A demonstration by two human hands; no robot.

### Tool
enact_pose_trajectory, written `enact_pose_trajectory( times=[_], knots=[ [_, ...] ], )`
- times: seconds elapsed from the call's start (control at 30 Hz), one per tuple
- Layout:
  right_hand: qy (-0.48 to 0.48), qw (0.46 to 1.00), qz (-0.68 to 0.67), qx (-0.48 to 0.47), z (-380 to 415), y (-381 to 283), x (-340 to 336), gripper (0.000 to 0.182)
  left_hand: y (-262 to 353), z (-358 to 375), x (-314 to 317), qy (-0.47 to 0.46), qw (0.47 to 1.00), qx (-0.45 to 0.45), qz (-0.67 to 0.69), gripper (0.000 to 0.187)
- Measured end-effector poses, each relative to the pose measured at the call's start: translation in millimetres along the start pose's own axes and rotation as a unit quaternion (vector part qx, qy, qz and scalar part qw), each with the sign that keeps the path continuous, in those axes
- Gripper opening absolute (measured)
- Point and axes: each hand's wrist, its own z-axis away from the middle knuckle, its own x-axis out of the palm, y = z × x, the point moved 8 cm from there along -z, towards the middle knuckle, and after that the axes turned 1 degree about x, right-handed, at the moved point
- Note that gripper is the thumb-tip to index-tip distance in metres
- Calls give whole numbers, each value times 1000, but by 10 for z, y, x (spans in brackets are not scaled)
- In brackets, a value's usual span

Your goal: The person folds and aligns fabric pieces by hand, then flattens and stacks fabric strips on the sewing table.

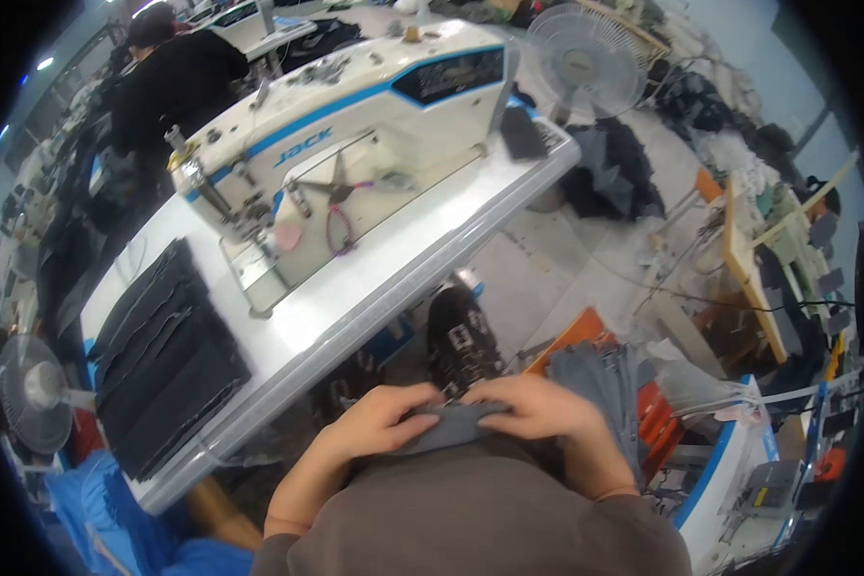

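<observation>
Close to my body, my left hand (382, 420) and my right hand (536, 407) pinch a folded piece of grey fabric (449, 428) from both ends. The thumbs lie over its near side, with the fingers curled behind its upper edge. Beyond the hands stands a white and blue sewing machine (374, 110) on its table (307, 331). On the machine bed lie scissors (340, 230) with pinkish handles. A stack of dark fabric pieces (168, 355) covers the table's left end. More grey fabric (600, 389) is draped to the right of my right hand.
An orange seat (660, 427) is at the right, beside another white and blue machine table (720, 470). Blue cloth (106, 509) hangs at lower left. Fans (586, 62) stand around. A person in black (173, 82) sits at far left. Dark cloth (614, 168) lies on the floor.
</observation>
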Motion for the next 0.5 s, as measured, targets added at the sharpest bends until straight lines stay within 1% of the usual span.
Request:
enact_pose_trajectory(
  times=[0.07, 0.1, 0.17, 0.2, 0.27, 0.3, 0.33, 0.4, 0.43, 0.47, 0.5],
  knots=[
    [-10, 1000, -22, 12, 9, -2, -15, 33, 62, 0, 26, 32, 999, 19, 34, 35],
    [-9, 1000, -29, 4, 7, -65, -43, 33, 13, 17, 98, 24, 999, 3, 35, 35],
    [-7, 999, -39, -28, 30, -111, -85, 35, 64, 16, 157, 58, 994, 84, 45, 50],
    [1, 999, -50, -21, 44, -74, -85, 35, 42, 26, 215, 46, 995, 77, 48, 50],
    [-1, 998, -47, -48, 73, -79, -61, 36, -5, 66, 198, 87, 992, 67, 69, 56],
    [3, 999, -31, -44, 96, -53, -62, 37, -14, 77, 198, 110, 986, 73, 101, 53],
    [10, 999, -33, -41, 121, -21, -62, 37, -9, 73, 213, 102, 987, 72, 101, 53],
    [26, 999, -19, -44, 185, 19, -55, 35, 40, 54, 250, 74, 994, 70, 42, 47],
    [34, 998, -22, -39, 225, 29, -61, 35, 14, 44, 281, 79, 994, 49, 58, 41],
    [23, 999, -23, -40, 267, 32, -39, 34, 15, 47, 325, 70, 995, 49, 58, 41],
    [12, 999, -25, -40, 312, 38, -17, 34, -29, 52, 362, 62, 996, 21, 68, 41]
  ],
)
